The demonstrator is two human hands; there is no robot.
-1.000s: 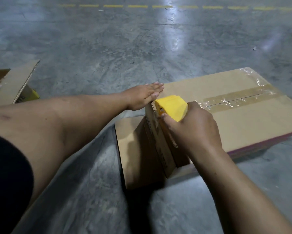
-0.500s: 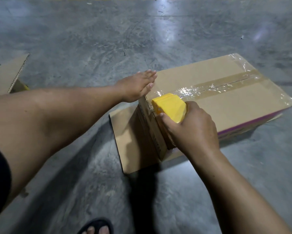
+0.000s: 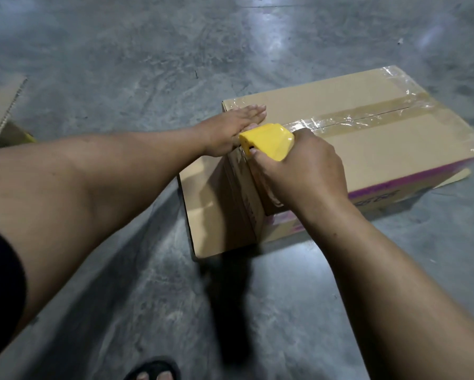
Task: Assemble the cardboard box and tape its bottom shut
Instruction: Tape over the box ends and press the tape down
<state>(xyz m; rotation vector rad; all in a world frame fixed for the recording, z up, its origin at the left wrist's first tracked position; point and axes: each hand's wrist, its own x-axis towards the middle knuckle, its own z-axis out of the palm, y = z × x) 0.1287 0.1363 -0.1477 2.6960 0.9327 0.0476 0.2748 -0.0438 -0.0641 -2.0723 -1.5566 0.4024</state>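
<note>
**Two hands on a brown box with a yellow tape tool**

At the far left a flat piece of brown cardboard [image 3: 3,111] with a wavy cut edge stands on the floor, with something yellow just behind it. A bare arm with a black sleeve [image 3: 0,281] reaches in from the left. The left hand [image 3: 230,130] lies flat on the near left corner of the box top, fingers straight and together.

Just beside it, touching the top edge of the box, is the yellow plastic tape tool [image 3: 268,141]. The right hand [image 3: 299,174] is curled around it and holds it tight at the near end of the box.

The big brown cardboard box [image 3: 367,149] sits on the floor, right of the middle. A shiny clear strip of tape [image 3: 367,116] runs along the seam on top, from the tool to the far end. A purple band with writing runs low on the right side; the letters are too blurry to read.

The floor [image 3: 121,50] is grey, smooth concrete with bright shiny spots. At the bottom edge, toes in a black sandal [image 3: 153,370] peek in.
</note>
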